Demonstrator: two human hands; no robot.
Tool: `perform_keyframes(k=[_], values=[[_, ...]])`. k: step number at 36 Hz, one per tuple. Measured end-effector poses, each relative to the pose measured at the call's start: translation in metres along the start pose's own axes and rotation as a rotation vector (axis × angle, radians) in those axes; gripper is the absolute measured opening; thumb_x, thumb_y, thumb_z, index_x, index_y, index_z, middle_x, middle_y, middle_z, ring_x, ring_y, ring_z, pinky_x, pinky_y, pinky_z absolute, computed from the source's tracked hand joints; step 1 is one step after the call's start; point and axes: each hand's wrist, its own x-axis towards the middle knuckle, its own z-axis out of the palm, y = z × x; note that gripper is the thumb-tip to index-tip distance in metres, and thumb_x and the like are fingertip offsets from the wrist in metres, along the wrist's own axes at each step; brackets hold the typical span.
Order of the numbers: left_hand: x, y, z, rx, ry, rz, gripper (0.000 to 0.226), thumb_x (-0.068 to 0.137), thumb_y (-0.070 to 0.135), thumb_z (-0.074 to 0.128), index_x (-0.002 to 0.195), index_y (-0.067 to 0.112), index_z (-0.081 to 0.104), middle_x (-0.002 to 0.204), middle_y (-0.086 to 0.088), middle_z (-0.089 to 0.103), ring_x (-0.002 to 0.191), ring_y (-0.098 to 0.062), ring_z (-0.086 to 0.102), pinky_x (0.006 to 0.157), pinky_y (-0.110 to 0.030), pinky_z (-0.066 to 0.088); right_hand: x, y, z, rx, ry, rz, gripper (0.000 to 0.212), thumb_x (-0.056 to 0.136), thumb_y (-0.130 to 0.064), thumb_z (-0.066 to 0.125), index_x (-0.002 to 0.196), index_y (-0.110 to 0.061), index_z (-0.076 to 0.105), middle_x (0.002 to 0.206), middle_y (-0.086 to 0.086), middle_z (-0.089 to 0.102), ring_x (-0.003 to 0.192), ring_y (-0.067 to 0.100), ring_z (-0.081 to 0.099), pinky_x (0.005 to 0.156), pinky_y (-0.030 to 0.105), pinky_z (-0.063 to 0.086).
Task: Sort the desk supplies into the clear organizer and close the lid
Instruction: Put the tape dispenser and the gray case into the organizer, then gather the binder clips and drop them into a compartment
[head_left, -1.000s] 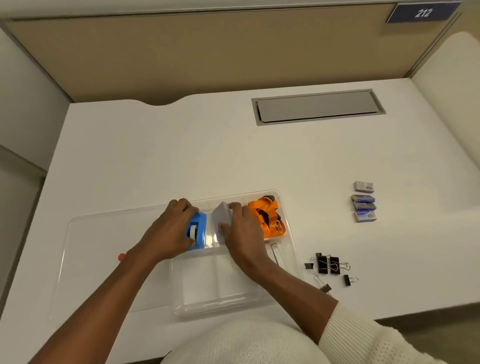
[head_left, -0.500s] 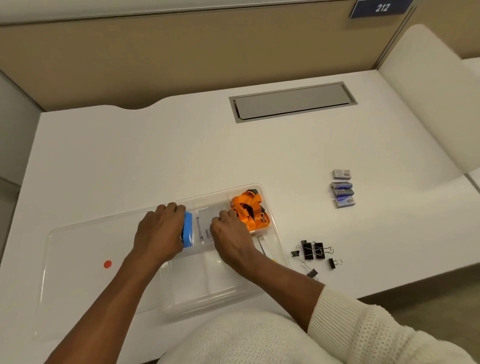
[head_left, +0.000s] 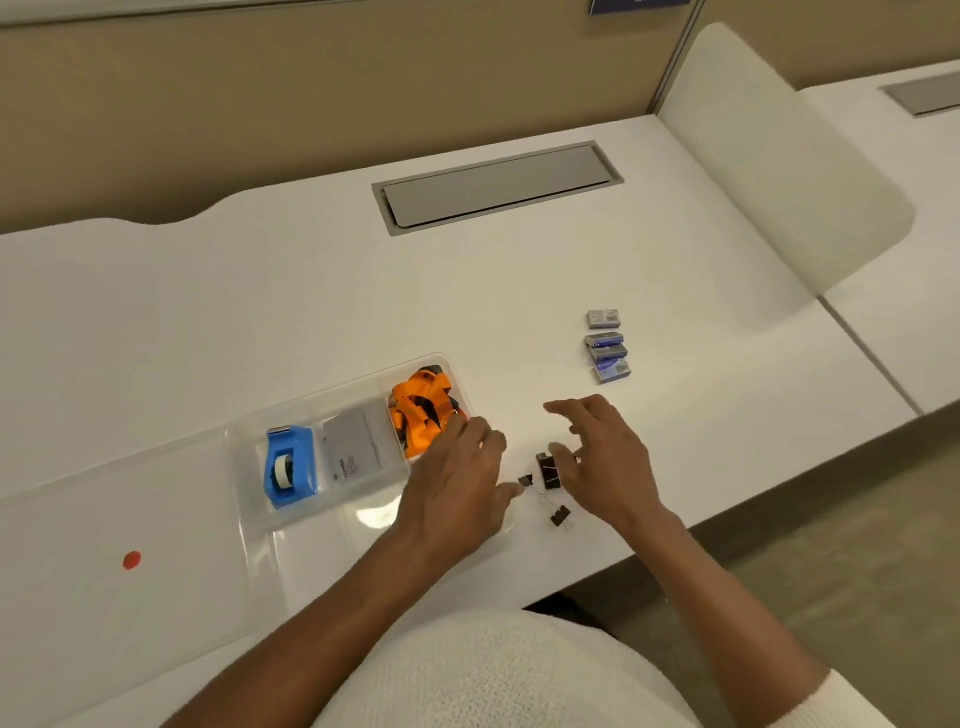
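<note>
The clear organizer lies on the white desk with its lid folded open to the left. In its back compartments sit a blue tape dispenser, a grey pad and orange lanyards. Several black binder clips lie on the desk just right of the organizer. My left hand hovers over the organizer's right edge, fingers apart, its fingertips near the clips. My right hand is spread above the clips and hides some of them. Small staple boxes lie farther back on the right.
A grey cable hatch is set into the desk at the back. A white curved divider stands at the right. The desk's front edge runs close behind my right wrist. A red dot marks the lid.
Both hands have left the tape dispenser and grey pad in the organizer and moved right to the binder clips. The view has shifted right.
</note>
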Motion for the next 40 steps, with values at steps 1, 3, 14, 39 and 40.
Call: perform_keyframes(k=[1, 3, 14, 39, 40], values=[[0.003, 0.009, 0.005, 0.012, -0.027, 0.030, 0.051, 0.091, 0.052, 0.067, 0.127, 0.015, 0.062, 0.128, -0.002, 0.061, 0.119, -0.020, 0.052, 0.091, -0.034, 0.051, 0.000, 0.014, -0.004, -0.038, -0.055, 0.018, 0.057, 0.090, -0.031, 0.070, 0.139, -0.043, 0.044, 0.133, -0.005, 0.052, 0.101, 0.012, 0.065, 0.074, 0.034, 0.061], [0.011, 0.023, 0.016, 0.050, -0.088, 0.069, 0.056, 0.092, 0.053, 0.067, 0.130, 0.013, 0.059, 0.131, -0.005, 0.057, 0.120, -0.022, 0.049, 0.092, -0.035, 0.048, -0.002, 0.037, -0.010, -0.092, -0.183, 0.006, 0.070, 0.089, -0.035, 0.070, 0.145, -0.050, 0.032, 0.141, -0.003, 0.045, 0.102, 0.011, 0.064, 0.073, 0.032, 0.061], [0.037, 0.059, 0.070, 0.238, -0.374, -0.089, 0.066, 0.093, 0.051, 0.066, 0.137, 0.003, 0.056, 0.134, -0.015, 0.057, 0.124, -0.028, 0.047, 0.101, -0.037, 0.043, 0.005, 0.081, 0.002, -0.295, -0.518, -0.369, 0.105, 0.078, -0.042, 0.081, 0.151, -0.059, 0.007, 0.154, 0.003, 0.019, 0.104, 0.019, 0.058, 0.071, 0.034, 0.059], [0.051, 0.095, 0.122, 0.075, -0.275, -0.272, 0.065, 0.087, -0.002, 0.073, 0.146, 0.004, 0.046, 0.141, -0.018, 0.048, 0.122, -0.032, 0.053, 0.080, -0.036, 0.056, 0.066, 0.125, 0.011, -0.061, -0.378, -0.281, 0.048, 0.078, -0.031, 0.076, 0.122, -0.023, 0.056, 0.110, -0.005, 0.056, 0.100, 0.017, 0.052, 0.078, 0.035, 0.055], [0.051, 0.095, 0.124, 0.074, -0.250, -0.272, 0.063, 0.085, -0.004, 0.074, 0.143, 0.003, 0.050, 0.137, -0.018, 0.051, 0.120, -0.031, 0.055, 0.078, -0.036, 0.056, 0.067, 0.126, 0.011, -0.054, -0.378, -0.277, 0.048, 0.078, -0.031, 0.075, 0.122, -0.023, 0.056, 0.110, -0.005, 0.056, 0.099, 0.017, 0.052, 0.078, 0.035, 0.055]])
